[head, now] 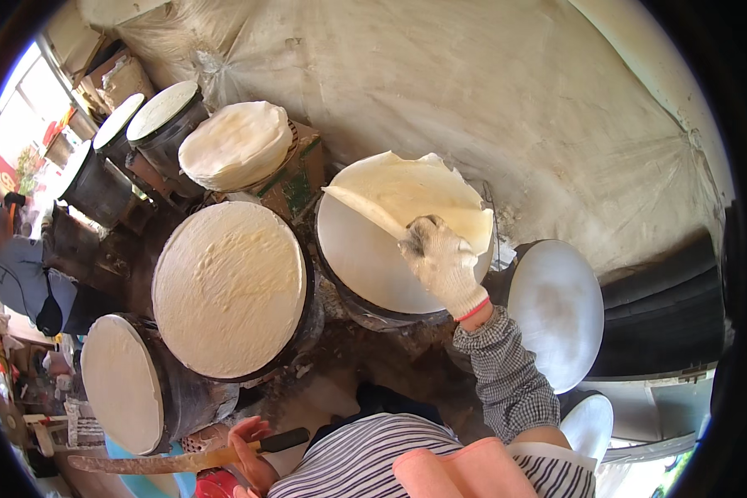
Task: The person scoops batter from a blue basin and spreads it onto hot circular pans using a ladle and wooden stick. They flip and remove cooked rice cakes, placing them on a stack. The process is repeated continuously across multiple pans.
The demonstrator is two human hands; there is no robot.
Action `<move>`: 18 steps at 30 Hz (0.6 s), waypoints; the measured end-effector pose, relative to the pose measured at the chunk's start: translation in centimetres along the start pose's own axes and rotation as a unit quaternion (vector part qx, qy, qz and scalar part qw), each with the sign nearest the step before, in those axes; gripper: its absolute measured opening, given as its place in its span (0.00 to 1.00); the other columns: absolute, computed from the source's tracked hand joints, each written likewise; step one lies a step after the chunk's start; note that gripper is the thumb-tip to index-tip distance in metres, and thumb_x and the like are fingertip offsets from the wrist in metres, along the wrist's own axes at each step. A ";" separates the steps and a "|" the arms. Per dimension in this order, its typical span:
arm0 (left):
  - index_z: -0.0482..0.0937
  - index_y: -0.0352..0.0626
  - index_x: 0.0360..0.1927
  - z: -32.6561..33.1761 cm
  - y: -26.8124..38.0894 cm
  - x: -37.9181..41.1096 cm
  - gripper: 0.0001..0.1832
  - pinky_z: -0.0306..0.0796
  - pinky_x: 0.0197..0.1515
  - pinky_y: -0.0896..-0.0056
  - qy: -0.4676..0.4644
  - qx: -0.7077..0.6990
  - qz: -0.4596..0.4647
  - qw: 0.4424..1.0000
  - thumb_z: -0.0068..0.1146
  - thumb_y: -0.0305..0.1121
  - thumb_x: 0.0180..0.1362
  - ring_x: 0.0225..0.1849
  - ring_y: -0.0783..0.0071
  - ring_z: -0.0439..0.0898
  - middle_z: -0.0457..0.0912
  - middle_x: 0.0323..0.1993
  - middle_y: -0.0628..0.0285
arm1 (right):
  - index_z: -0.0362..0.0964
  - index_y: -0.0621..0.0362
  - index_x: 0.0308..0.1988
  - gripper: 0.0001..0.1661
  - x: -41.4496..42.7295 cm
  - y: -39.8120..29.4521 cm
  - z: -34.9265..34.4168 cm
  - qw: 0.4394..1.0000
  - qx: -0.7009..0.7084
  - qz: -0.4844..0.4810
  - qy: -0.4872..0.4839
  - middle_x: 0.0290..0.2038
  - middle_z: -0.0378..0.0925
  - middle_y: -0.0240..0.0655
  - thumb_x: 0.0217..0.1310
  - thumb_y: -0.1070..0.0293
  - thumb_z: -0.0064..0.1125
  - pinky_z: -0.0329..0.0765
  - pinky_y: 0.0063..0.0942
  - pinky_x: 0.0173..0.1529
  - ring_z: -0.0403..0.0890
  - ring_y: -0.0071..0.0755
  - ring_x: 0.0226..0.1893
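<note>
My right hand (442, 264), in a white knitted glove, grips the near edge of a thin flatbread sheet (420, 187). The sheet is folded back from the front and covers the far part of a round griddle (373, 267); the near part of the metal shows bare. At the bottom, my bare left hand (255, 464) holds a long, flat blade (155, 464) with a black handle (284, 440). Left of the griddle, a second round griddle bears a full layer of pale, bubbled batter (230, 292).
A stack of flatbread sheets (236, 146) rests on a cardboard box (299, 168). Another coated griddle (121, 383) stands at lower left, more (165, 112) at upper left. A bare griddle (555, 314) stands at right. A person (28, 280) is at far left, a blue basin (152, 479) below.
</note>
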State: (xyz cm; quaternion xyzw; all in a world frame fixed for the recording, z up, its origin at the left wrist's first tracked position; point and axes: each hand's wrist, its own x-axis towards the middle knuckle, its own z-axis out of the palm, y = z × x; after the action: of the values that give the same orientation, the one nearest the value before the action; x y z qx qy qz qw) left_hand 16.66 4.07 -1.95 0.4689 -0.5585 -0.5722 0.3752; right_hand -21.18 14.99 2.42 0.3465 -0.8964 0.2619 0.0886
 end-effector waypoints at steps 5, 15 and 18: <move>0.75 0.39 0.40 -1.1 0.1 0.6 0.26 0.74 0.40 0.69 -0.009 0.008 -0.003 1.000 0.33 0.52 0.70 0.37 0.69 0.79 0.80 0.38 0.56 | 0.71 0.55 0.36 0.13 1.4 0.1 -3.0 0.997 -0.006 -0.013 0.076 0.34 0.76 0.40 0.55 0.60 0.59 0.78 0.39 0.33 0.80 0.48 0.31; 0.75 0.37 0.39 -6.1 -1.0 3.7 0.26 0.73 0.41 0.69 -0.188 0.018 0.006 0.982 0.32 0.50 0.70 0.37 0.69 0.79 0.79 0.36 0.56 | 0.74 0.58 0.37 0.17 -6.0 -5.0 -16.8 0.968 0.053 0.139 0.202 0.29 0.79 0.40 0.54 0.56 0.61 0.73 0.31 0.37 0.79 0.39 0.30; 0.76 0.35 0.39 -8.6 -1.2 4.3 0.26 0.73 0.41 0.70 -0.278 0.032 0.014 0.960 0.33 0.48 0.70 0.37 0.68 0.79 0.79 0.37 0.55 | 0.74 0.61 0.36 0.19 -11.5 -8.8 -20.7 0.961 0.038 0.155 0.225 0.27 0.78 0.39 0.56 0.54 0.60 0.73 0.30 0.37 0.77 0.34 0.28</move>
State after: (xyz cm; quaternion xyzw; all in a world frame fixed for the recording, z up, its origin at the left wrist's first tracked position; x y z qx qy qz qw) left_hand 23.78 -2.35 -3.08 0.2958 -0.6652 -0.6564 0.1980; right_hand -7.21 27.09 19.60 0.1388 -0.8853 0.3777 0.2329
